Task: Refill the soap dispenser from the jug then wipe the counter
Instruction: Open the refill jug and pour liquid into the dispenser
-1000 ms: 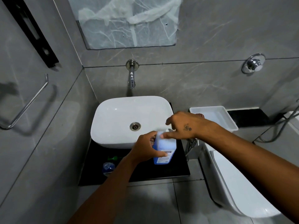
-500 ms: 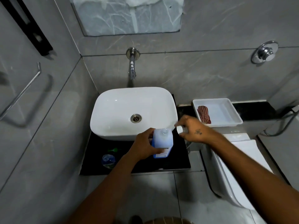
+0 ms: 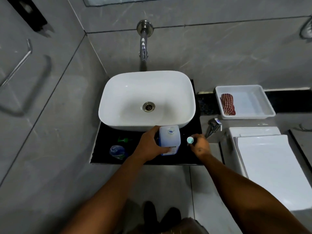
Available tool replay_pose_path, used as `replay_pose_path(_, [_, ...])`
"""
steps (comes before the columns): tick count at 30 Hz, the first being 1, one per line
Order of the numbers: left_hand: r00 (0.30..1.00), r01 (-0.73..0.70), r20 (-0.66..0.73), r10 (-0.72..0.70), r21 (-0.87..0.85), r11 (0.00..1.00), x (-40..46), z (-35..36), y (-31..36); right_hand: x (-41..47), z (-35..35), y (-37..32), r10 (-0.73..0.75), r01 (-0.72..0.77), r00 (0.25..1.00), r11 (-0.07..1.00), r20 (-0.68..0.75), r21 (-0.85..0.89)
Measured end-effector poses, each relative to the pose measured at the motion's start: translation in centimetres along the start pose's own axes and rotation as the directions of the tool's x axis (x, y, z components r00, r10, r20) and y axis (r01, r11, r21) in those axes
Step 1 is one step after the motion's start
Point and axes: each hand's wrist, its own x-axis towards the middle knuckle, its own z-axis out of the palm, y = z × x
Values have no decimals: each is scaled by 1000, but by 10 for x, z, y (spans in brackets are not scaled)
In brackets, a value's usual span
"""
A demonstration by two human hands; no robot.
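Note:
A translucent jug [image 3: 170, 139] of blue soap stands upright on the black counter [image 3: 104, 149] in front of the white basin [image 3: 146, 100]. Its mouth is uncovered. My left hand [image 3: 150, 146] grips the jug's left side. My right hand [image 3: 200, 146] is to the right of the jug, low over the counter, pinching the jug's small round cap [image 3: 190, 140]. A clear soap dispenser bottle [image 3: 118, 152] lies at the counter's left, with its green pump [image 3: 124, 139] lying apart behind it. A red striped cloth [image 3: 228, 104] sits in a white tray [image 3: 253, 92].
A wall tap [image 3: 143, 48] hangs over the basin. The tray rests on a dark ledge at the right, above a toilet with a shut white lid [image 3: 273, 166]. A chrome spray valve [image 3: 213, 125] sits between counter and toilet. Grey tiled walls close in on the left.
My right hand took the cap off the jug's top and carried it right and down toward the counter. My left hand stayed on the jug. The view tilted downward.

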Motion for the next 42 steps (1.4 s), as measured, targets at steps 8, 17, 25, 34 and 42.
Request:
replay_pose_path(8, [1000,-13,1,13,-51,999,-9,1,7,-21,-35,-33,-386,373,867,922,316,102])
replay_pose_path(17, [993,-77,84,86,-98,992,-18,-8,26,-67,-45,-64,-486,399,850,845,202,357])
replay_pose_path(25, [948,36,-317,28,196,980,-82,-124,-56,-67,-43,-39,-394,331,901,895,180,297])
replay_pose_path(34, [945,260,-211,-251,16,966,-76,-117,-122,-82,-43,-50,-364,320,920,912,147,257])
replay_pose_path(42, [934,175,-298,-196,-95,980,-66,-89,-93,-101,-63,-74,-383,372,923,912,31,172])
